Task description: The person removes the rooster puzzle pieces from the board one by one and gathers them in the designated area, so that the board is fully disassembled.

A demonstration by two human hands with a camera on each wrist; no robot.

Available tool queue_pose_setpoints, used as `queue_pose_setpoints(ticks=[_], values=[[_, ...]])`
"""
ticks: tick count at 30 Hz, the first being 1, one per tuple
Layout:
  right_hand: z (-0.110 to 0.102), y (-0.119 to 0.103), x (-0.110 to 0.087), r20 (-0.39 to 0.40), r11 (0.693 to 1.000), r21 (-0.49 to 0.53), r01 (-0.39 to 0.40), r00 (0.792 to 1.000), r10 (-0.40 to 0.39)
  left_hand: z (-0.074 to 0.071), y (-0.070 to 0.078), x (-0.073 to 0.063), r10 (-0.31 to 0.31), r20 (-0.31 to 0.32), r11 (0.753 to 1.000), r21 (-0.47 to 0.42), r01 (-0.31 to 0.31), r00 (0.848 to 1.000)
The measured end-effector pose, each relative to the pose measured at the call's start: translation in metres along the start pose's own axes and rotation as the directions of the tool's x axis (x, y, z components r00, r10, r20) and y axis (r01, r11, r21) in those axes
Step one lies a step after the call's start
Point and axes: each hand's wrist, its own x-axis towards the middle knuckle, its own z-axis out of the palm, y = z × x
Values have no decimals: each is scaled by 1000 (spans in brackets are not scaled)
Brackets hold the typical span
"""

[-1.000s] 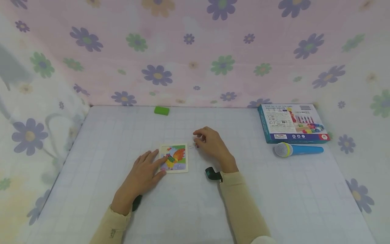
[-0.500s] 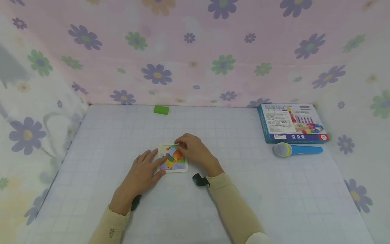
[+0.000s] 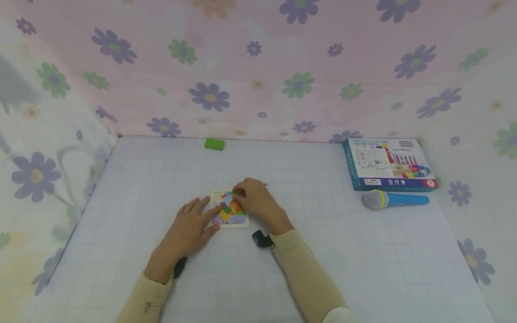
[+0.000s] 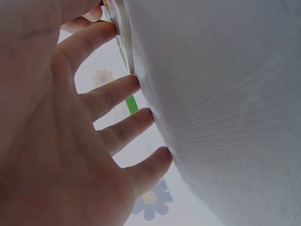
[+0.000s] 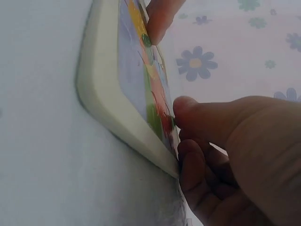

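A square picture puzzle point(image 3: 228, 218) with a bright hen picture and a pale frame lies flat on the table in the head view. My left hand point(image 3: 187, 233) spreads over its left side, index fingertip on the picture and thumb at the lower edge. In the left wrist view, the left hand's other fingers point(image 4: 124, 134) touch the tablecloth beside the frame. At the upper right corner, my right hand point(image 3: 258, 199) has its fingers curled. The right wrist view shows its thumb point(image 5: 188, 110) at the picture's surface and the index fingertip at the frame's edge.
A green block point(image 3: 214, 144) lies near the back edge. At the back right is a boxed bead set point(image 3: 389, 163), with a blue toy microphone point(image 3: 396, 199) in front. A small red-and-blue bit point(image 3: 265, 185) shows behind the right hand. Flowered cloth point(image 3: 258, 80) hangs behind the table.
My right hand has moved left from beside the puzzle onto its upper right corner, and has stayed nearly still over the last half second. The left hand keeps its place.
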Motion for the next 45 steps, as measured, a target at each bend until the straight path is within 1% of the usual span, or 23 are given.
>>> queue_pose_setpoints(ticks=[11, 17, 21, 24, 29, 34, 40, 45], values=[[-2, -1, 1, 19, 1000, -1, -30, 999, 30, -3, 1, 1, -7, 7, 1000, -8, 7, 1000], [-3, -2, 1, 40, 998, 39, -51, 998, 50, -2, 1, 2, -9, 9, 1000, -7, 9, 1000], [-2, -5, 0, 53, 995, 60, -77, 996, 74, -2, 0, 2, -18, 29, 1000, -5, 18, 999], [1, -5, 1, 66, 997, 43, -57, 996, 54, -2, 0, 2, -21, 39, 1000, -5, 21, 999], [5, -6, 3, 55, 1000, -10, 0, 998, 1, -2, 1, 2, -11, 23, 1000, -4, 11, 1000], [7, -6, 6, 36, 999, -15, 36, 999, -35, -2, 1, 1, -17, 23, 1000, 5, 17, 1000], [10, -4, 9, 40, 997, -14, 73, 997, -72, -1, 1, 0, -13, 13, 1000, -1, 13, 1000], [9, -2, 9, 31, 992, -5, 128, 991, -128, 0, 0, 1, -3, 3, 1000, 7, 3, 1000]])
